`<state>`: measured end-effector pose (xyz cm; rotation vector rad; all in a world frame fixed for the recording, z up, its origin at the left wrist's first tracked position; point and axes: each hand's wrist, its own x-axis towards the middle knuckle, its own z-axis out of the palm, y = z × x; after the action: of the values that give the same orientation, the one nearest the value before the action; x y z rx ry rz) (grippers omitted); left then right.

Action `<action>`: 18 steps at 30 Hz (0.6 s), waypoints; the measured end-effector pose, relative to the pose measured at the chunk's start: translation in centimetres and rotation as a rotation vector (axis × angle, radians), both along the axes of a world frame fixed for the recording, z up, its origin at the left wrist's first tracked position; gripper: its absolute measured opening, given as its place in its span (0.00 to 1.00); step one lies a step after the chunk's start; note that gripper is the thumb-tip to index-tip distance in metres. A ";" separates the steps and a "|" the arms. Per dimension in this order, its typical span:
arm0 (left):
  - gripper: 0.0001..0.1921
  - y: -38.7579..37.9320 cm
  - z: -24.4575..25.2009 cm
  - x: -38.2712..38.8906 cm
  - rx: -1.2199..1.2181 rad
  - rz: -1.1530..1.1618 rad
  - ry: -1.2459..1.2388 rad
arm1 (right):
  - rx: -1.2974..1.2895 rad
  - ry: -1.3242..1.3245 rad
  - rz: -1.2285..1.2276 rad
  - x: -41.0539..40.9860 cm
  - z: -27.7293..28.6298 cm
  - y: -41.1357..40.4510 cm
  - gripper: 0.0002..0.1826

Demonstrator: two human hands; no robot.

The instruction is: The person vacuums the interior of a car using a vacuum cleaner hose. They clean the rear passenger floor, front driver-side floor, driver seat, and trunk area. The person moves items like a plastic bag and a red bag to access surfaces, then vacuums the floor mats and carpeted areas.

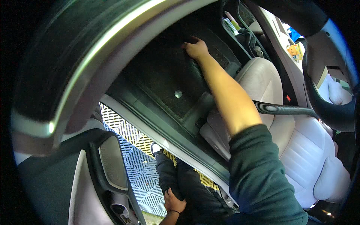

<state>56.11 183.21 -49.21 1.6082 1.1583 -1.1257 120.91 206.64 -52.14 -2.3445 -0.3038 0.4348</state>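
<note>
My right hand (197,49), at the end of a dark-green sleeve, reaches into the car's footwell. It is closed around the front part of a black ribbed hose (196,69), low over the dark floor mat (166,76); the hose's tip is lost in shadow. The hose (284,108) passes behind my forearm and runs across the light leather seat (301,146). A small round pale disc (178,94) shows on the mat. My left hand (173,201), with a thin dark band at the wrist, rests on my dark trouser leg near the knee and holds nothing.
The door sill (168,146) runs diagonally below the mat. An opened door panel (109,163) stands at lower left, above slatted floor tiles (137,166). A large curved rim (95,53) crosses the upper left. Tubes and a cloth lie in a console compartment (244,33).
</note>
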 end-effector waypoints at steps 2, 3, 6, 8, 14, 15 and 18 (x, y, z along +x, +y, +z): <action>0.61 0.1 -0.5 -0.5 0.013 -0.007 -0.032 | -0.146 0.006 0.006 0.9 -0.1 2.2 0.46; 0.62 0.4 -0.7 -0.9 0.027 -0.050 -0.003 | -0.236 -0.114 -0.034 0.9 -0.3 2.9 0.47; 0.64 1.4 -1.5 -1.4 -0.034 0.081 -0.070 | -0.627 -0.149 0.372 -0.7 -2.3 6.3 0.49; 0.64 1.7 -1.2 -0.7 0.026 -0.086 -0.066 | -0.490 -0.048 0.391 -5.1 -3.8 5.5 0.50; 0.59 0.9 0.2 2.3 0.042 -0.167 -0.044 | -0.316 0.139 0.735 -5.4 0.9 -0.1 0.45; 0.59 0.8 0.4 2.4 0.062 -0.180 -0.030 | -0.194 0.160 0.818 -3.5 2.1 -0.7 0.43; 0.59 1.3 0.6 1.5 0.037 -0.149 -0.038 | -0.011 0.272 0.299 1.3 2.9 0.1 0.26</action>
<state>57.58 184.46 -48.61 1.7613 1.0543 -1.1686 122.17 206.75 -49.24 -2.2210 -0.5232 0.8911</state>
